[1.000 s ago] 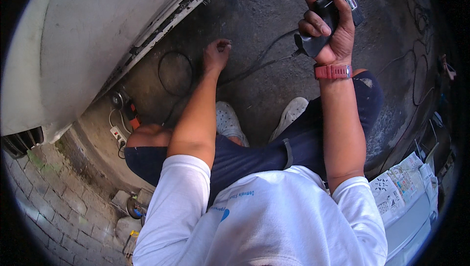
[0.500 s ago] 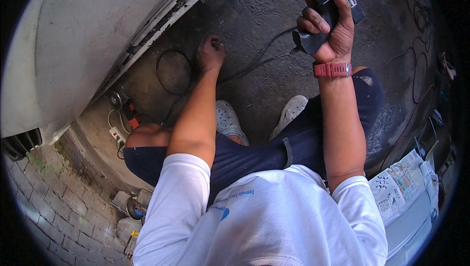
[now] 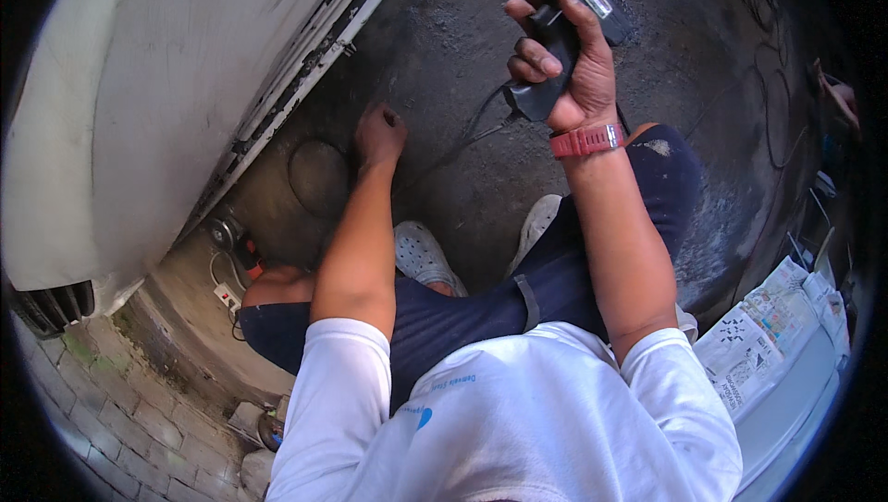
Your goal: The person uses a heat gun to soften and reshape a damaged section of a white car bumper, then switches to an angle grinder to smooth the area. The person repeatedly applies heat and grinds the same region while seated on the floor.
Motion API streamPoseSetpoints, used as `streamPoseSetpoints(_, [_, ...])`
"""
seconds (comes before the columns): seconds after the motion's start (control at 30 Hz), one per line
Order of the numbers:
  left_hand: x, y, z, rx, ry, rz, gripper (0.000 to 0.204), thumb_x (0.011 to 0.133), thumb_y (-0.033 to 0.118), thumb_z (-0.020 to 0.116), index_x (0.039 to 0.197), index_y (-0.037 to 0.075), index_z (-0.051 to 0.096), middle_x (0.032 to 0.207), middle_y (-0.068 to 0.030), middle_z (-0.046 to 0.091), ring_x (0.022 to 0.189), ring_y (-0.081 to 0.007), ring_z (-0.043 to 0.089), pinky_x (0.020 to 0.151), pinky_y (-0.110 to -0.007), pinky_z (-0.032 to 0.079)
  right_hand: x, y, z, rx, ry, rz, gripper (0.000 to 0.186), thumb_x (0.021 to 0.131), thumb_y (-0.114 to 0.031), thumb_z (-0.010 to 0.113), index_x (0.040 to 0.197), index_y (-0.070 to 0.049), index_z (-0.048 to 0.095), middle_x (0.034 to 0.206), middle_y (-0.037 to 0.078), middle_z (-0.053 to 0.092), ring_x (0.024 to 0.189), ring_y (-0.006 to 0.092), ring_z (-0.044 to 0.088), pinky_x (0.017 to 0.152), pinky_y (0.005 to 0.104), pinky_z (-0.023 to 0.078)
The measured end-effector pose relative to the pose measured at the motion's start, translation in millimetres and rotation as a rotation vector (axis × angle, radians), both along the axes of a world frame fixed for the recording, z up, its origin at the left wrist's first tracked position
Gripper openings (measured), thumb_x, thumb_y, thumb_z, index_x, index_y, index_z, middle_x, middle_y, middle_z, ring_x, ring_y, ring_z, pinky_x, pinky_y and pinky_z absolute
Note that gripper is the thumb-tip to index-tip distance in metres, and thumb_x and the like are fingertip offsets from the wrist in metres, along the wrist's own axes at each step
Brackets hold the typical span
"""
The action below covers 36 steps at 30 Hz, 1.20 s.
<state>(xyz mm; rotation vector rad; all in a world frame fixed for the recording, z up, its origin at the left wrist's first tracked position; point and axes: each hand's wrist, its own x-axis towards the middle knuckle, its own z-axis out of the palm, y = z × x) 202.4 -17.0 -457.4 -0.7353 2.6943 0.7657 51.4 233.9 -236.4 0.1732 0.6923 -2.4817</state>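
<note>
My right hand (image 3: 583,67), with a red watch at the wrist, is wrapped round the handle of a black corded pistol-grip tool (image 3: 555,44). The tool is raised at the top of the view, its front end cut off by the edge. A cable runs from the base of its handle toward the floor. My left hand (image 3: 380,135) is low over the dark floor, beside the white panel (image 3: 157,77). Its fingers are curled in, and what they hold, if anything, is too small to make out.
The panel's chipped edge (image 3: 310,72) slants along my left. A grinder (image 3: 227,232) and a white power strip (image 3: 228,297) lie by my left knee. Black cable loops (image 3: 319,174) rest near my left hand. Newspaper (image 3: 749,340) covers a pale panel at lower right.
My right hand and the tool appear farther left and slightly lower. My left hand appears a little lower and left. The whole scene has shifted with the view; both hands stay closed.
</note>
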Motion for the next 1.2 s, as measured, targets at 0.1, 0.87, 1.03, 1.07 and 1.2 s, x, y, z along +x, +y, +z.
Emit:
streamPoseSetpoints(0.1, [-3.5,-3.1,10.6,0.033,0.012,0.065,0.025,0.085,0.022,0.079,0.102,0.004,0.078,0.106,-0.0198,0.078,0.102,-0.0421,0.074,0.089,-0.051,0.057,0.3,-0.3,1.2,0.013,-0.025,-0.013,0.059,0.101,-0.038,0.074,0.144,0.0,0.059,0.121,0.019,0.076,0.059,0.0107,0.068,0.057,0.0246,0.055])
streamPoseSetpoints(0.87, [-11.7,47.6,228.2,0.983,0.482,0.622,0.041,0.101,0.004,0.076,0.14,0.0,0.065,0.124,-0.0097,0.073,0.109,-0.0137,0.072,0.095,-0.025,0.06,0.2,-5.4,2.7,-0.202,-0.244,-0.026,0.041,0.1,-0.031,0.078,0.129,-0.004,0.067,0.108,0.021,0.078,0.057,0.0147,0.07,0.052,0.0217,0.06])
streamPoseSetpoints(1.03, [-10.8,59.5,251.0,0.986,0.496,0.577,0.041,0.102,0.008,0.075,0.14,0.0,0.064,0.127,-0.0106,0.073,0.11,-0.0147,0.072,0.097,-0.026,0.06,-0.5,-5.0,2.7,-0.216,-0.243,-0.024,0.038,0.1,-0.032,0.079,0.126,-0.007,0.068,0.107,0.02,0.078,0.058,0.0141,0.068,0.052,0.0209,0.059])
streamPoseSetpoints(1.07, [-11.6,61.2,254.4,0.998,0.512,0.547,0.041,0.102,0.008,0.075,0.141,0.0,0.064,0.128,-0.0108,0.073,0.111,-0.0148,0.072,0.097,-0.026,0.06,-1.0,-4.8,2.8,-0.225,-0.246,-0.017,0.038,0.1,-0.032,0.079,0.125,-0.007,0.068,0.106,0.019,0.078,0.058,0.0141,0.068,0.052,0.0208,0.059])
streamPoseSetpoints(1.2, [-17.0,66.1,266.8,1.012,0.548,0.507,0.041,0.104,0.011,0.074,0.142,0.001,0.063,0.128,-0.0119,0.073,0.11,-0.0153,0.072,0.097,-0.027,0.061,-3.1,-5.1,3.5,-0.238,-0.25,-0.014,0.039,0.099,-0.034,0.081,0.124,-0.008,0.067,0.106,0.019,0.077,0.058,0.0141,0.068,0.052,0.021,0.059])
